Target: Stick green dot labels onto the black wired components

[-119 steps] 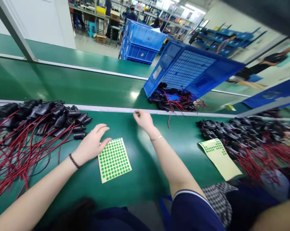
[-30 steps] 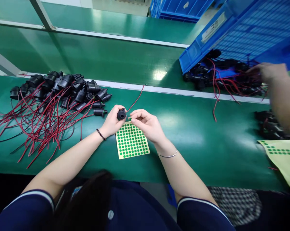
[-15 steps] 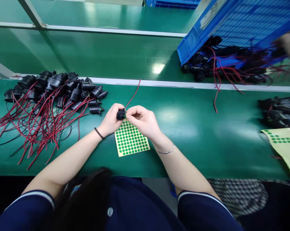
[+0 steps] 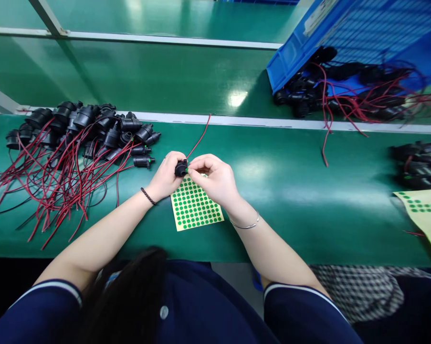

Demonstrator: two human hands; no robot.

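head view, two hands, left hand (image 4: 165, 176) grip on one black connector (image 4: 181, 168) (red lead), right hand (image 4: 215, 179) touching

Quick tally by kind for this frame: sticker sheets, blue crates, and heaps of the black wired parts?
Sticker sheets: 2, one under the hands, one at the right edge
Blue crates: 1
Heaps of black wired parts: 3, left, by the crate, far right
Total: 6

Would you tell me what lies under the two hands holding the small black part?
Under the left hand and right hand lies the sheet of green dot stickers on the green belt; its top edge is covered by the hands and black part.
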